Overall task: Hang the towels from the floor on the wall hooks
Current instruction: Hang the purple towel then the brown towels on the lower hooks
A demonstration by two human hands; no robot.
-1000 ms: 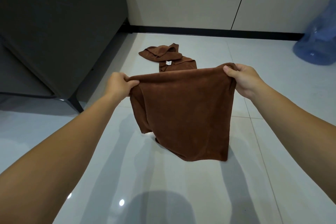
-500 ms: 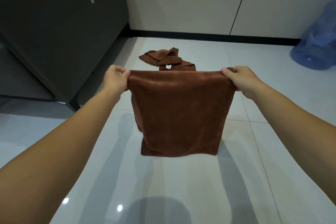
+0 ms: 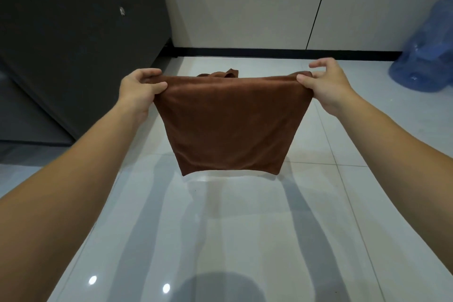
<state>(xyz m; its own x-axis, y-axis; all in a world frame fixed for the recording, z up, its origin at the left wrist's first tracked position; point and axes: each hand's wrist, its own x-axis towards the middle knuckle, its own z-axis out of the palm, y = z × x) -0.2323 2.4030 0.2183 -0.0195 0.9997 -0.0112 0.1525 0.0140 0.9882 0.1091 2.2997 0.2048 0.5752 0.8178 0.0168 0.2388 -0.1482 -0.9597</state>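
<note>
A brown towel (image 3: pixel 228 125) hangs in the middle of the frame, stretched flat between two outstretched bare arms, its top edge pulled nearly straight and its bottom edge hanging above the floor (image 3: pixel 245 228). The left hand (image 3: pixel 139 92), at centre left, grasps the towel's upper left corner, thumb across the front of the cloth and fingers curled round behind it. The right hand (image 3: pixel 328 86), at centre right, pinches the upper right corner under its thumb; its upper fingers are lifted off the cloth and slightly spread, and the lower ones seem to back the towel from behind, though that part is hidden.

Just above the held towel's top edge, a small piece of a second towel (image 3: pixel 229 73) of the same brown shows, lying on the floor farther back; most of it is covered.

The floor is glossy pale tile showing the arms' shadows and two bright light spots at the bottom. A dark cabinet (image 3: pixel 73 44) fills the upper left. A pale wall (image 3: pixel 245 2) with a black skirting strip (image 3: pixel 269 52) runs across the top, and a blue water bottle (image 3: pixel 426 56) stands at the right edge.
</note>
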